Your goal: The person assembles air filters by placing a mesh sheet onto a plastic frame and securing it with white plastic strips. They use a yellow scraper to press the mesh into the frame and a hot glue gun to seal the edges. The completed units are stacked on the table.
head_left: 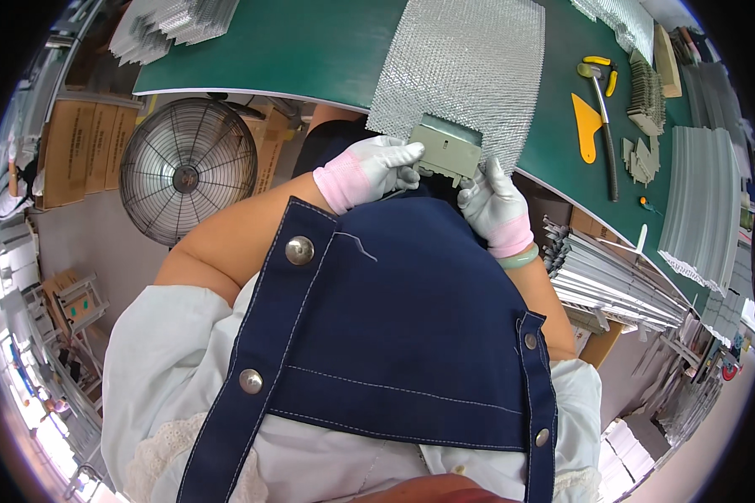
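Held low in front of my apron is a flat, grey-green rectangular plate [446,153] with a small slot in its face and little tabs along its lower edge. My left hand [373,168], in a white glove with a pink cuff, pinches its left end between thumb and fingers. At the plate's right end, the gloved thumb and fingers of my right hand [497,205] grip the lower corner. Just beyond the plate, a silvery sheet with a fine mesh pattern [461,67] lies on the green table [310,50] and reaches over its near edge.
Right of the sheet lie a yellow scraper [586,127], a hammer [604,126], yellow-handled pliers [611,80] and stacked grey-green pieces [646,96]. Long ridged strips [703,205] cover the table's right end. A floor fan [186,159] and cartons [84,151] stand left.
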{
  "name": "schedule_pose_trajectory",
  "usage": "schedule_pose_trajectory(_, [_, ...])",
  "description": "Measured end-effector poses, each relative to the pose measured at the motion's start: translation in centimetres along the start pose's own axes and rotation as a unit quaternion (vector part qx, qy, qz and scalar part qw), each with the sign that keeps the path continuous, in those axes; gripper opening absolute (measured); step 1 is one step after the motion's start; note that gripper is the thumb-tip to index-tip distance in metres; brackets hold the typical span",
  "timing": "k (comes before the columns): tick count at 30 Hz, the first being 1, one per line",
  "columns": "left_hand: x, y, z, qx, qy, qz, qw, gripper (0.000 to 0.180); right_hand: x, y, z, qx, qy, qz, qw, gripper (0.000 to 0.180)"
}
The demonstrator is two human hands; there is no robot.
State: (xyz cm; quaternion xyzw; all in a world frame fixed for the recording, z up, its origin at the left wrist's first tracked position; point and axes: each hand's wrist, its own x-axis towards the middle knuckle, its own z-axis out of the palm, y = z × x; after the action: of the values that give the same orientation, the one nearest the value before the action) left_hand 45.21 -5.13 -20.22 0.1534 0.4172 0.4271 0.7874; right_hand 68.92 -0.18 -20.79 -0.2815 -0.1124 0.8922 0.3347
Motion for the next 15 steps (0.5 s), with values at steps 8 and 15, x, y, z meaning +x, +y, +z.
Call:
schedule_pose_trajectory(8, [-4.5, 5.6, 1.9, 0.399, -0.136, 0.005, 0.907, 0.062, -1.2, -1.5, -3.8, -0.157, 0.053, -0.021, 0.986, 0.055])
schedule_pose_trajectory(15, [6.2, 11.3, 2.6, 0.777, -0.006, 0.448, 0.443, 0.055, -0.5, 0.9, 1.4, -0.342, 0.051, 0.059, 0.937, 0.048])
